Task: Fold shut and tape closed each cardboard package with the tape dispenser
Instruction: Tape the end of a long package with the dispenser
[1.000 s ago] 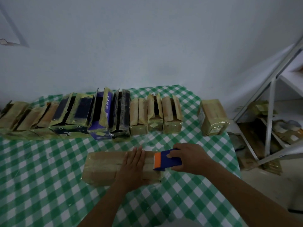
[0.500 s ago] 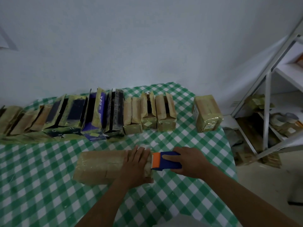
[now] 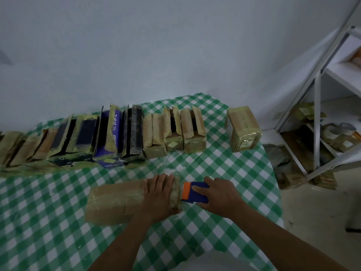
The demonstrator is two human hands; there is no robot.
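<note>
The package lay on the tabletop w/ its long axis running 9 to 3 o'clock, straight across in front of the person. The left hand was spread flat, fingers straight, pressing down on the package's 3 o'clock end. The right hand was wrapped round the tape dispenser, whose orange nose sat right at that same end; contact couldn't be confirmed. The hands were just beside each other, not joined.

So the end needing work lay at 9 o'clock from the right hand, i.e. the nearer one. A tape run would prob. go along the long axis toward 9 o'clock, or down over the end.

Hard to tell: whether any tape was stuck on there, as the light was dim & the wrap shiny. The end flaps were mostly under the left hand, & the dispenser's blade & roll were hidden by the right hand. A row of open boxes stood at 12 o'clock, well apart.
</note>
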